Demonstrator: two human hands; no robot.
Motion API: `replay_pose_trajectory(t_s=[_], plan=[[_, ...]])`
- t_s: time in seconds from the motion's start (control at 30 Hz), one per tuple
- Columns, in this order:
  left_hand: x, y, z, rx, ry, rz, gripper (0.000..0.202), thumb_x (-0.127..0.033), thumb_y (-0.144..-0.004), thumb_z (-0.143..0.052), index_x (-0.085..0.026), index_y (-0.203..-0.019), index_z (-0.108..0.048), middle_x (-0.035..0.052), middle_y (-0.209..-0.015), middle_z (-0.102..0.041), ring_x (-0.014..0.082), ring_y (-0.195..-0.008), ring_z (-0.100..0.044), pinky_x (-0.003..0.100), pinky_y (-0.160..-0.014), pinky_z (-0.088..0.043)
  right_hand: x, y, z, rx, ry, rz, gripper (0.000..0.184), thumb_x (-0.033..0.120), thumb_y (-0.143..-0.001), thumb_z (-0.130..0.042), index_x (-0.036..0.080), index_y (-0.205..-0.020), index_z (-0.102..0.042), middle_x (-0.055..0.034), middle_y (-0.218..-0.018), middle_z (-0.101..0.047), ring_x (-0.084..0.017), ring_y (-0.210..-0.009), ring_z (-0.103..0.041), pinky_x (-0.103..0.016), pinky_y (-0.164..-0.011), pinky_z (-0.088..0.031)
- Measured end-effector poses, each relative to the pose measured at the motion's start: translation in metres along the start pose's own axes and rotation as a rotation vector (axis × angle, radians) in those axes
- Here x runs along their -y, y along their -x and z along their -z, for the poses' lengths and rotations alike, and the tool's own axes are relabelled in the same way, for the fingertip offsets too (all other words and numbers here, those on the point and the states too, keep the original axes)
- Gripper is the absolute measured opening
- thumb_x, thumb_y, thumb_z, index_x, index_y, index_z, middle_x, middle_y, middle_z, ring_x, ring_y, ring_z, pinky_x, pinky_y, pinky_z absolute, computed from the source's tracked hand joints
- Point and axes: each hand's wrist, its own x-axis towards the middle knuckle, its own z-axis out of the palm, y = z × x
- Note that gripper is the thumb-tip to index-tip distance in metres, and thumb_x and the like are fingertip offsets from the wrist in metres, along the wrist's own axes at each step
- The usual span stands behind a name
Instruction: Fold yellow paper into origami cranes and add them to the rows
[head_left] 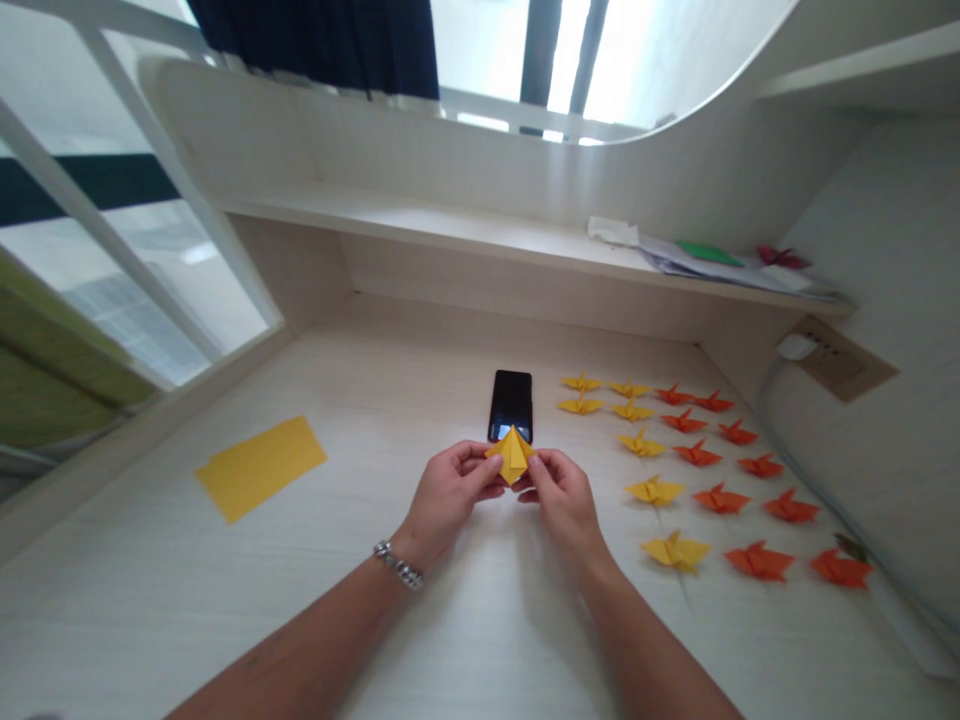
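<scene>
A small folded piece of yellow paper [511,455] is pinched between both my hands just above the pale wooden desk [300,590]. My left hand [448,493], with a metal bracelet at the wrist, grips its left side. My right hand [561,492] grips its right side. Both hands have their fingers closed on the paper. A black phone [511,402] lies flat right behind the paper.
Rows of finished paper cranes lie to the right, yellow ones [654,490] nearer and orange ones [759,560] farther right. A flat yellow sheet [261,466] lies at the left. A shelf [480,232] with papers runs along the back. A wall socket [832,362] and cable are at right.
</scene>
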Motion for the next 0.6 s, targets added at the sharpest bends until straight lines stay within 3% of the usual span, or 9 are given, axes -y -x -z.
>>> replay_pose_trajectory(t_s=[0.23, 0.43, 0.6], plan=[[0.0019, 0.0, 0.003, -0.08, -0.123, -0.111, 0.029, -0.036, -0.069, -0.074, -0.012, -0.078, -0.063, 0.0069, -0.076, -0.071, 0.0182, -0.069, -0.068, 0.031, -0.067, -0.058, 0.0044, 0.0081, -0.0048, -0.041, 0.101, 0.195, 0.028, 0.036, -0.082, -0.06, 0.019, -0.103, -0.056, -0.0077, -0.093, -0.067, -0.019, -0.078, -0.065, -0.031, -0.066, -0.054], [0.0015, 0.0021, 0.0021, -0.05, -0.129, -0.15, 0.025, -0.034, -0.07, -0.073, -0.013, -0.077, -0.062, 0.0071, -0.078, -0.072, 0.0209, -0.075, -0.069, 0.033, -0.07, -0.058, 0.0064, 0.0072, -0.0062, -0.009, 0.162, 0.23, 0.033, 0.027, -0.072, -0.071, 0.019, -0.101, -0.057, -0.0072, -0.096, -0.068, -0.019, -0.076, -0.066, -0.031, -0.069, -0.055], [0.0018, 0.0025, 0.0019, -0.02, -0.145, -0.131, 0.026, -0.034, -0.072, -0.071, -0.013, -0.081, -0.06, 0.0066, -0.077, -0.071, 0.0186, -0.07, -0.068, 0.033, -0.068, -0.058, 0.0037, 0.005, -0.0027, 0.011, 0.165, 0.231, 0.028, 0.029, -0.077, -0.066, 0.018, -0.103, -0.061, -0.008, -0.097, -0.069, -0.02, -0.081, -0.067, -0.032, -0.074, -0.054]])
